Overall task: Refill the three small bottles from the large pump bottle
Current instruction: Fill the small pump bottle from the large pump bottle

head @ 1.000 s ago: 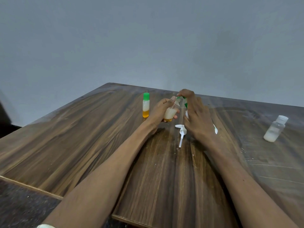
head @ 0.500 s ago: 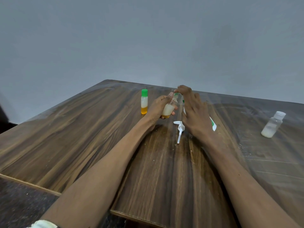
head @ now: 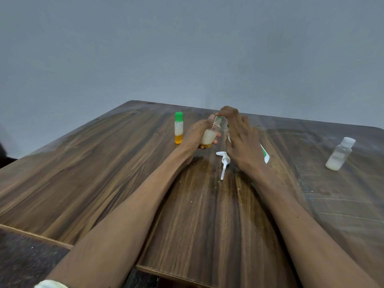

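The small bottle (head: 209,135), tilted and holding pale liquid over an amber layer, sits in the grip of the left hand (head: 197,135), fingers curled round its body above the desk (head: 104,173); the right hand (head: 242,140) pinches at its neck with fingertips, the other fingers loosely spread; a white pump head (head: 224,161) lies on the desk just beside that hand; a green-and-white item (head: 265,154) shows partly behind it; a green-capped bottle (head: 178,127) stands upright to the left; a white-capped bottle (head: 340,153) stands well apart on the right.

Wood table (head: 104,173): 2 sm bottles (head: 178,128), pump head (head: 224,161).
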